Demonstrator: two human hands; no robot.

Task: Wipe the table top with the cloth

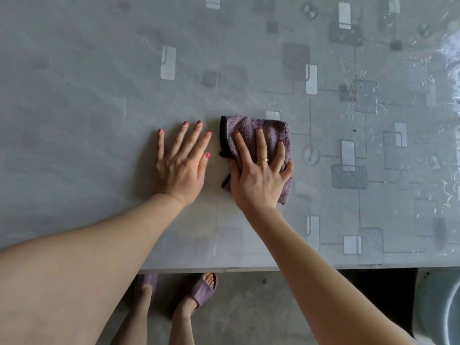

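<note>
Table top fills nearly the whole view, grey with a printed pattern of squares and lines under a clear glossy cover. The cloth is my landmark. Everything right of and beyond the cloth shows beads and streaks of water on the cover, so that side looks wet and not yet dried off, or freshly wetted, can't tell which. Left of the cloth the surface reads dull and smeared with no droplets. Judgement: somewhere in the middle of the job, with the right and far stretches left to pass over.

My left hand lies just left of the cloth, apart from it, palm flat on the table, fingers straight and spread, holding nothing, probably bracing me.

My right hand sits on top of the cloth, fingers splayed and pressing down; the thumb looks tucked at the cloth's left edge, though a real pinch can't be confirmed.

Cloth: folded purple terry with black edging, flat on the table near the middle, closer to the near edge.

Below the near edge: my feet in purple slippers on the floor.
</note>
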